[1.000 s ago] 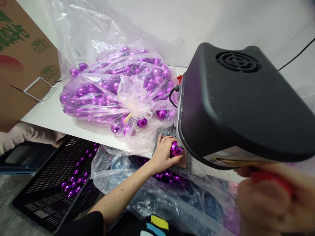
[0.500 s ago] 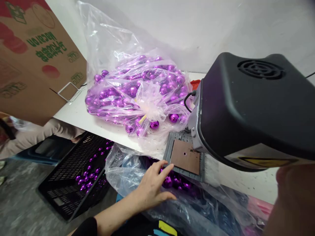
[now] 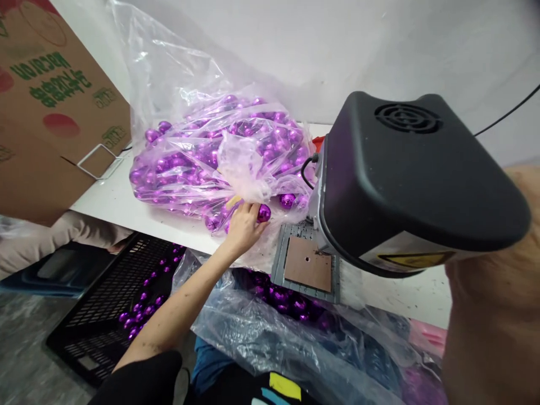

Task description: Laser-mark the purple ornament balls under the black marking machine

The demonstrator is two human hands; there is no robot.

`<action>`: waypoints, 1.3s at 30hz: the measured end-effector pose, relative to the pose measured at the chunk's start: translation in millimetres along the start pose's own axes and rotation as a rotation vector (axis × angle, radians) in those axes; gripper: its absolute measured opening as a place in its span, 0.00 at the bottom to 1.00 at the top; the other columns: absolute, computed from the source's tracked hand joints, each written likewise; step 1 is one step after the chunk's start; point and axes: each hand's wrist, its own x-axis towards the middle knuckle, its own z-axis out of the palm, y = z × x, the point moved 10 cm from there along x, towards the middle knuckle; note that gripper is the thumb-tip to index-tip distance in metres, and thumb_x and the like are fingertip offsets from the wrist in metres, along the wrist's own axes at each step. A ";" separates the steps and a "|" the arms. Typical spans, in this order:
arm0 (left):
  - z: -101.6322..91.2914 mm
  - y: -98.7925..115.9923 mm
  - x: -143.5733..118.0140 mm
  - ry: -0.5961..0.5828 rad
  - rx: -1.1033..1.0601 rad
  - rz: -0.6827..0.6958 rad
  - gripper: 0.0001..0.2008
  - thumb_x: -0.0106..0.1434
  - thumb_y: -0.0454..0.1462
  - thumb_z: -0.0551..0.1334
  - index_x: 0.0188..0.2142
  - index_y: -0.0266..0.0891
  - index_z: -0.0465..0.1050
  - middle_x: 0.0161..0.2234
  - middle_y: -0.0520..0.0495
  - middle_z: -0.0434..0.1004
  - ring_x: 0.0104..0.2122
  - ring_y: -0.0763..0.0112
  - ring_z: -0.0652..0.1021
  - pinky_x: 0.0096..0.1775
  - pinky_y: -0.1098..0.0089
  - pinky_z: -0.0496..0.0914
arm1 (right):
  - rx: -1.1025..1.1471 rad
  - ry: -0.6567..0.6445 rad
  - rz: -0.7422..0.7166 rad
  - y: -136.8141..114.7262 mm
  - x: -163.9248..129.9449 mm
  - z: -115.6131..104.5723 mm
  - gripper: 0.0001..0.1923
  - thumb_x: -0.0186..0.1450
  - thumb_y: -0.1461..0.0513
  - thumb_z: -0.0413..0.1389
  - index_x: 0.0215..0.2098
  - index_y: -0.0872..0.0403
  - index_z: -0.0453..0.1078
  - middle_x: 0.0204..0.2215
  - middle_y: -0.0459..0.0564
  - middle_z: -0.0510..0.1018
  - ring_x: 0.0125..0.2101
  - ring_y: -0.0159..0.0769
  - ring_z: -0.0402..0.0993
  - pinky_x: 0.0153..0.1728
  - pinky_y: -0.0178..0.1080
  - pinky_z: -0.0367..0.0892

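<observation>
My left hand (image 3: 243,227) is closed, thumb and fingers around a shiny purple ball (image 3: 264,213) at the front of a clear plastic bag (image 3: 242,163) full of such balls. Another purple ball (image 3: 287,201) lies just to the right, at the bag's edge. Right of my hand, a brown square plate (image 3: 307,264) with a small hole rests on a grey slotted metal base (image 3: 278,270), under a black machine head (image 3: 405,174). My right arm (image 3: 476,315) rises along the machine's right side; the fingers of that hand are hidden behind the housing.
An open plastic bag (image 3: 270,332) of purple balls hangs at the table's front edge. A black crate (image 3: 105,292) with purple balls stands on the floor at left. A cardboard box (image 3: 63,135) is at the upper left, with another person's leg (image 3: 54,239) below.
My left hand has moved from beside the metal base up and left to the bag's front and closed on a purple ball. The view has shifted slightly right.
</observation>
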 end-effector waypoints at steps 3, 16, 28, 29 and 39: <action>-5.1 15.5 -29.4 -0.113 -0.580 -0.041 0.29 0.65 0.42 0.66 0.64 0.43 0.64 0.55 0.40 0.72 0.51 0.57 0.75 0.50 0.59 0.71 | 0.073 0.012 -0.034 4.0 4.2 1.0 0.15 0.66 0.54 0.56 0.31 0.59 0.68 0.23 0.43 0.60 0.25 0.19 0.56 0.29 0.31 0.53; 75.3 41.6 -70.7 -0.320 -1.283 -0.359 0.27 0.58 0.48 0.71 0.53 0.38 0.71 0.46 0.44 0.77 0.45 0.64 0.76 0.45 0.67 0.72 | 0.208 0.005 -0.001 -9.2 3.0 7.3 0.15 0.69 0.57 0.54 0.29 0.61 0.64 0.19 0.41 0.61 0.23 0.15 0.58 0.26 0.25 0.54; 78.2 83.6 -60.3 -0.116 -0.614 0.124 0.21 0.62 0.46 0.69 0.53 0.43 0.75 0.53 0.40 0.77 0.55 0.50 0.74 0.60 0.48 0.64 | 0.169 -0.015 0.027 -4.0 3.7 9.3 0.22 0.69 0.49 0.53 0.32 0.61 0.66 0.18 0.41 0.62 0.20 0.16 0.60 0.22 0.26 0.55; 78.0 87.1 -60.2 -0.120 -0.592 0.151 0.22 0.62 0.45 0.69 0.53 0.43 0.75 0.53 0.40 0.77 0.55 0.50 0.74 0.61 0.48 0.63 | 0.165 -0.015 0.039 -3.3 3.4 9.3 0.22 0.69 0.49 0.52 0.32 0.61 0.66 0.19 0.41 0.63 0.21 0.16 0.60 0.23 0.26 0.55; 95.8 101.9 -60.5 -0.233 -0.618 0.150 0.19 0.62 0.42 0.66 0.52 0.44 0.73 0.53 0.41 0.76 0.59 0.51 0.71 0.66 0.44 0.55 | 0.172 -0.009 0.045 -1.4 0.7 8.1 0.14 0.70 0.57 0.52 0.32 0.60 0.65 0.19 0.41 0.61 0.21 0.16 0.59 0.24 0.26 0.54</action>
